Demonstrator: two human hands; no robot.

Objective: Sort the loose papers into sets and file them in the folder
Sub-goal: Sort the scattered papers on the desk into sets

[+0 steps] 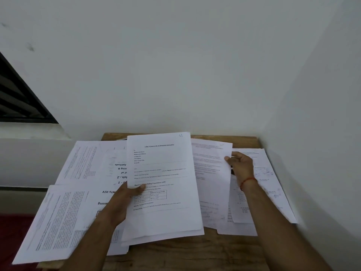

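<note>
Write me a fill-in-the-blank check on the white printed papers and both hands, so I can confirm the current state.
The left hand holds a stack of white printed sheets whose top page bears the handwritten mark ____ in its upper right corner.
The right hand pinches a single white printed sheet by its ____ edge.
The white bold-print page left of the stack lies ____ to the camera.
Missing words: S1; right; upside down.

Small brown wooden table (181,251), nearly covered w/ loose white printed sheets (240,227). Text-dense pages (58,218) overhang its left edge; bold-headed page (115,178) beside them, upside down. Scribbled-on sheets (271,173) overhang right edge. Bare wood along near edge.
</note>
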